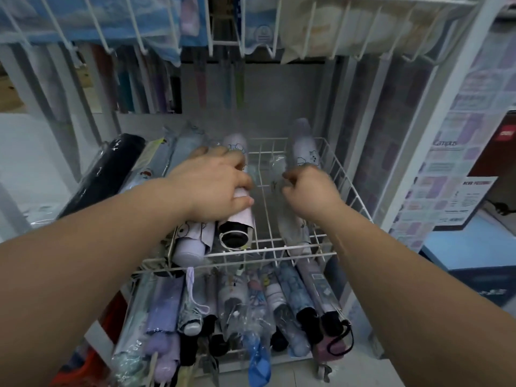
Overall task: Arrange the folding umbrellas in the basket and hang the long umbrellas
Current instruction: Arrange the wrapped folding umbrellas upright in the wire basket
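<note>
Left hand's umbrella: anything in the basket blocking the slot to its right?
Nothing visible. The left hand grips the pink umbrella; right of it the basket shows open wire floor up to the wrapped umbrella that the right hand holds.

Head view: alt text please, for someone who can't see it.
Both hands work in a white wire basket: the left hand grips a lilac folding umbrella among others at the left, the right hand pinches a clear-wrapped pale umbrella at the right, bare mesh between. More folding umbrellas lie below; long umbrellas hang behind.
</note>
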A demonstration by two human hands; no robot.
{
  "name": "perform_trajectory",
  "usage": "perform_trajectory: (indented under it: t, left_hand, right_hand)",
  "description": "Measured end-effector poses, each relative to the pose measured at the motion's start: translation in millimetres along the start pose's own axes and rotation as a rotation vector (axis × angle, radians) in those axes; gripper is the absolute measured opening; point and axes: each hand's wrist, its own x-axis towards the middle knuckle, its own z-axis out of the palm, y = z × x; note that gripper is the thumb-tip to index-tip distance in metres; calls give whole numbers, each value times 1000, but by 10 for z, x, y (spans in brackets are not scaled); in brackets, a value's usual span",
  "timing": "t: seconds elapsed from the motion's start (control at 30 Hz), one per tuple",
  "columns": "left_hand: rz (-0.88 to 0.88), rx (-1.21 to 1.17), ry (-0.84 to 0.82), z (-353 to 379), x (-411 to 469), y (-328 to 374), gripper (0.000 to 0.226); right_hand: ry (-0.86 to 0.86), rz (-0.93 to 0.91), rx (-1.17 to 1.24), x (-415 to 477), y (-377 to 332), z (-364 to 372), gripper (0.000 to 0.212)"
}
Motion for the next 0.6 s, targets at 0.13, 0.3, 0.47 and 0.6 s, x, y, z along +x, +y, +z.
perform_trajectory:
  t: [0.13,0.3,0.47,0.6]
  left_hand:
    - [0,-182,-3,111,-83,-134,57]
    - [-19,-267,1,118,-150,-257,78]
    - [-42,-434,63,264,-281,-371,85]
    - [-58,-482,90,323,-313,-399,86]
  right_hand:
    - [-208,35,-215,36,42,123,30]
    - [-171,40,-363,132,-44,245,36]
    - [-258,121,-317,156,-215,310,54]
    - [-242,107,-232,140,-221,243,59]
